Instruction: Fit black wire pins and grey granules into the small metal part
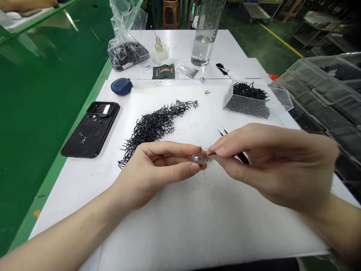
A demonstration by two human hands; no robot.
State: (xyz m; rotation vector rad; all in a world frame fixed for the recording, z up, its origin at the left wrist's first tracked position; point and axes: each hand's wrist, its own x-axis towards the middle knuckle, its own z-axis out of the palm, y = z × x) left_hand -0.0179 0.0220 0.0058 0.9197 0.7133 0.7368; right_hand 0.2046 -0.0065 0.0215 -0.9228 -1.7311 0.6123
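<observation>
**A:** At the near middle of the white work sheet (180, 226), where does the work sit?

**B:** Between your hands. Your left hand (158, 169) is closed, thumb and fingers pinching a small metal part (197, 159); its long axis is too small to read.

**A:** Right hand?

**B:** Your right hand (262, 162) is also closed, pinching a short black wire piece (211, 153) just right of the part, its end almost touching. Black tweezers (242, 158) sit tucked under your fingers, tips pointing far. A loose heap of black wire pieces (153, 130) lies far left.
</observation>
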